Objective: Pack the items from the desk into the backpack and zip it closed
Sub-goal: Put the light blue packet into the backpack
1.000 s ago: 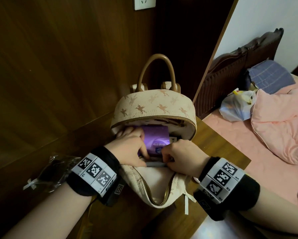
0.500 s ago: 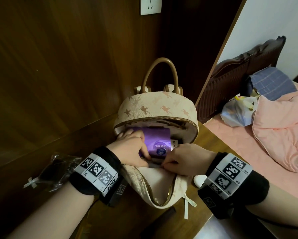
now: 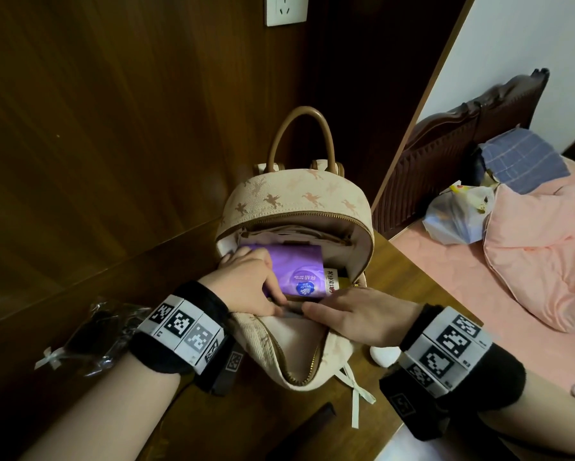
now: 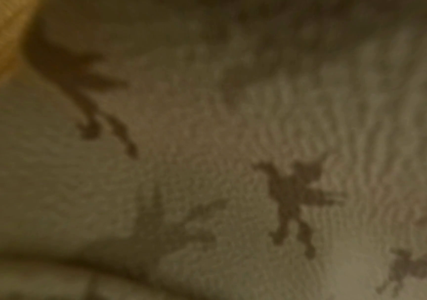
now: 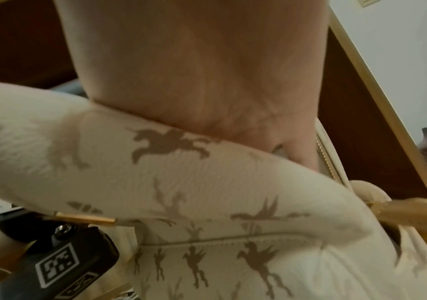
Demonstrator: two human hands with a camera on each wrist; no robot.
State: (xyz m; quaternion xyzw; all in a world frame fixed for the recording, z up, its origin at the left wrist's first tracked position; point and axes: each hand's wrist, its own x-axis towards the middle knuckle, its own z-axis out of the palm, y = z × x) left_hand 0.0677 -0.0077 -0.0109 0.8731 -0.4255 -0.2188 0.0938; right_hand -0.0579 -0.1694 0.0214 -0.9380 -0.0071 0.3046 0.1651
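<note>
A cream backpack (image 3: 299, 201) printed with horses stands unzipped on the desk corner, its front flap (image 3: 296, 347) folded toward me. A purple packet (image 3: 299, 267) stands upright in the opening. My left hand (image 3: 249, 287) grips the packet's left edge, fingers over its top and thumb low. My right hand (image 3: 356, 317) lies on the flap's rim with its thumb stretched leftward outside; its fingers hook over the rim and are hidden inside. The left wrist view shows only blurred backpack (image 4: 233, 182) fabric. In the right wrist view the flap (image 5: 207, 182) presses against my right palm.
A white-and-red labelled packet (image 3: 332, 281) sits beside the purple one. A clear plastic bag (image 3: 103, 331) holding something dark lies left on the desk (image 3: 409, 277). A small white object (image 3: 384, 356) lies under my right wrist. A bed with a pink quilt (image 3: 542, 254) is at right.
My right hand has flattened from a fist, its thumb stretching left along the flap rim. The left hand keeps its hold on the purple packet, which has barely moved.
</note>
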